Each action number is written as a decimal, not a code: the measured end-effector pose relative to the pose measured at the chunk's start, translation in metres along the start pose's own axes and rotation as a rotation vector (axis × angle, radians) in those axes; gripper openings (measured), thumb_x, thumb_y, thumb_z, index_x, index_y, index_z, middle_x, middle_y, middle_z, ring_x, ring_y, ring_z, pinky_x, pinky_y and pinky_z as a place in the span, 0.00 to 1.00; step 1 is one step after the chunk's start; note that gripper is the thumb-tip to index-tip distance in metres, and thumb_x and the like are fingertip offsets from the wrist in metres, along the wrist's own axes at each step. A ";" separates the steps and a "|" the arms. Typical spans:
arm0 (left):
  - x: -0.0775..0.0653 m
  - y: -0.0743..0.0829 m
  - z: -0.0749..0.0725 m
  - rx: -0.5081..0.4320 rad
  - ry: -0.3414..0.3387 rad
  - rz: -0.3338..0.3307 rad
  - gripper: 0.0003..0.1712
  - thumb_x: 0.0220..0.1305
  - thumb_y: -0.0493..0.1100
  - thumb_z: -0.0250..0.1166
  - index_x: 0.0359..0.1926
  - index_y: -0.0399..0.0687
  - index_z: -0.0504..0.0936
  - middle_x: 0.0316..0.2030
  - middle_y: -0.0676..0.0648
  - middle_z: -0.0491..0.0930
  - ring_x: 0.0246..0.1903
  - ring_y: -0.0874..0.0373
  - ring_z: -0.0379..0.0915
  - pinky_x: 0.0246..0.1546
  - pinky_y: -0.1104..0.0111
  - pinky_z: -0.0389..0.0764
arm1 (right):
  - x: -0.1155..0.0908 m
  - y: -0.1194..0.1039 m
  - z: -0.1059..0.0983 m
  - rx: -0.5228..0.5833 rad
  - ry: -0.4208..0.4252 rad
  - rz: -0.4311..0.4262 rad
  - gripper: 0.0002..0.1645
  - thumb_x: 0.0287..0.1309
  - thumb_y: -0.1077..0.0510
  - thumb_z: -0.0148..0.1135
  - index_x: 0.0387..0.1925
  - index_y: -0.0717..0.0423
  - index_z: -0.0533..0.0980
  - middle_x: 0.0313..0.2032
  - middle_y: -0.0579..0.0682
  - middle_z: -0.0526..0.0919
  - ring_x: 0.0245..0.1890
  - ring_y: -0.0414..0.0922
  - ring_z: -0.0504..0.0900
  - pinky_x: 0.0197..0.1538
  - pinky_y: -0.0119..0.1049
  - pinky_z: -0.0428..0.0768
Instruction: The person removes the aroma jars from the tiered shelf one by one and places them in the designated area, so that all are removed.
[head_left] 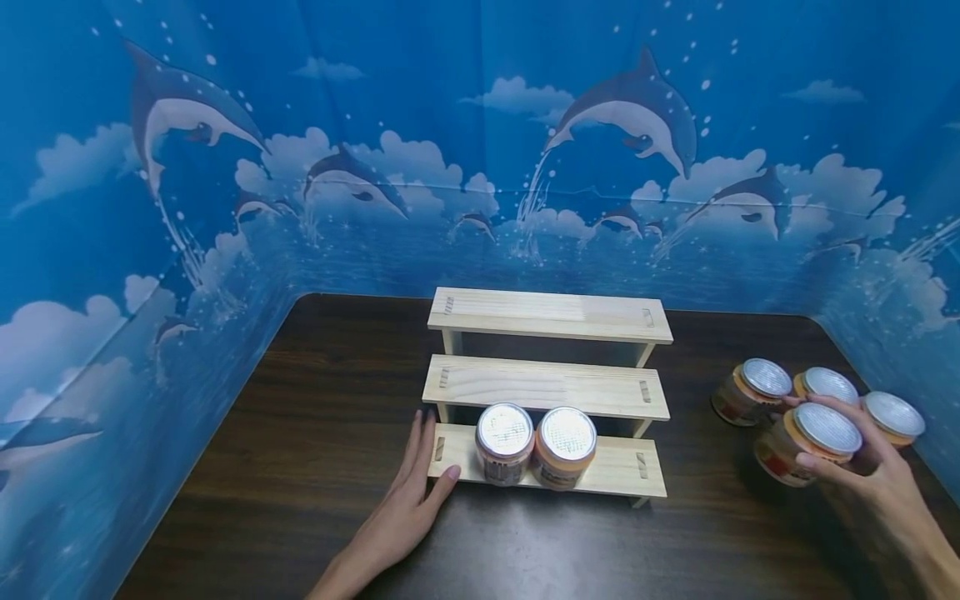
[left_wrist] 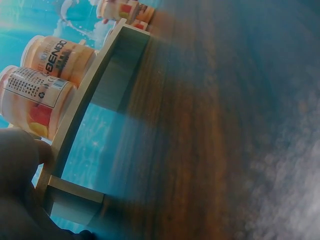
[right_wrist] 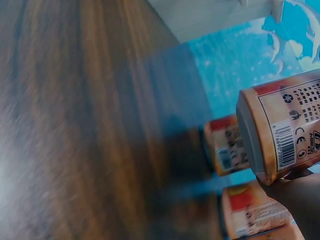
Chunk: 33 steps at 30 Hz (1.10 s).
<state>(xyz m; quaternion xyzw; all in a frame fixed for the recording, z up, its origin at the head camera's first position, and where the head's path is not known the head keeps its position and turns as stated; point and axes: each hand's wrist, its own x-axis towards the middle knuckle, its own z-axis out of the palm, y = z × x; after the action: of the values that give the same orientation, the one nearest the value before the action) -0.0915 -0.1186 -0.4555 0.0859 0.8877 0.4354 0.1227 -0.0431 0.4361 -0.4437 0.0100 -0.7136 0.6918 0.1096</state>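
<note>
A three-step wooden rack [head_left: 550, 386] stands on the dark table. Two silver-lidded jars with orange contents, a left jar [head_left: 504, 446] and a right jar [head_left: 564, 450], stand side by side on its lowest step. My left hand [head_left: 408, 492] rests against that step's left end, fingers straight and thumb at the front edge. On the right, my right hand [head_left: 870, 467] grips a similar jar [head_left: 795, 454] between thumb and fingers. In the right wrist view this gripped jar [right_wrist: 290, 125] is tilted, with its base off the table.
Close behind the gripped jar stand three more: a left one [head_left: 750, 392], a middle one [head_left: 825, 383] and a right one [head_left: 894, 415]. A blue dolphin-print curtain [head_left: 480, 167] borders the table [head_left: 300, 450] at the back and sides.
</note>
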 end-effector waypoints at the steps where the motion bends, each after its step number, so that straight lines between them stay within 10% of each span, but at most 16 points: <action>1: 0.000 0.000 0.000 0.000 0.001 -0.001 0.52 0.85 0.66 0.55 0.91 0.55 0.37 0.90 0.41 0.27 0.87 0.34 0.34 0.80 0.29 0.52 | 0.000 0.002 -0.001 0.021 0.001 -0.008 0.45 0.71 0.82 0.57 0.83 0.57 0.63 0.70 0.39 0.81 0.61 0.33 0.82 0.52 0.23 0.82; 33: -0.001 0.001 0.000 0.004 0.010 0.005 0.51 0.85 0.64 0.55 0.91 0.53 0.38 0.90 0.40 0.28 0.87 0.33 0.35 0.80 0.30 0.52 | -0.002 0.039 -0.016 0.154 -0.023 -0.062 0.46 0.69 0.86 0.51 0.81 0.54 0.64 0.68 0.40 0.84 0.61 0.32 0.84 0.54 0.23 0.84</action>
<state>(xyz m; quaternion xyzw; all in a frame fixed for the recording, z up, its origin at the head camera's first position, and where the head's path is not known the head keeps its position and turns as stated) -0.0905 -0.1179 -0.4547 0.0861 0.8889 0.4343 0.1172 -0.0458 0.4533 -0.4825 0.0483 -0.6588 0.7408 0.1216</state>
